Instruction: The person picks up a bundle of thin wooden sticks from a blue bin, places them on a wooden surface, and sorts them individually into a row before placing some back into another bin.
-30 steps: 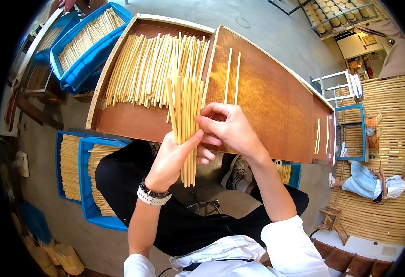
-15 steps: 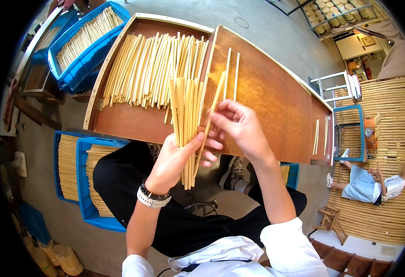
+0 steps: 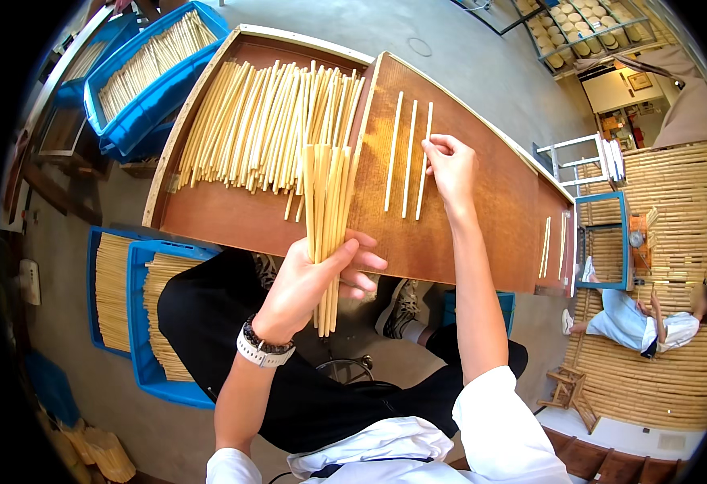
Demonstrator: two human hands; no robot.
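My left hand (image 3: 309, 278) is closed around a bundle of thin, pale wooden sticks (image 3: 327, 194), held upright above the near edge of the table. Over the brown board (image 3: 482, 218), my right hand (image 3: 452, 165) pinches the upper part of a single wooden stick (image 3: 422, 189). That stick lies nearly parallel to two others, the left stick (image 3: 395, 153) and the middle stick (image 3: 409, 161). Just beyond the bundle, a large pile of the same sticks (image 3: 249, 129) fills the shallow wooden tray (image 3: 208, 218) at the left.
A blue crate of sticks (image 3: 116, 133) stands at the far left, and another blue crate (image 3: 140, 355) sits beside my left knee. A few sticks (image 3: 544, 246) lie at the board's right end. Farther right, a person (image 3: 636, 319) sits near a bamboo-slat surface (image 3: 660, 387).
My right hand has moved away from the bundle, to the right and farther out, with one stick, which now lies beside the two on the board. My left hand still holds the bundle.
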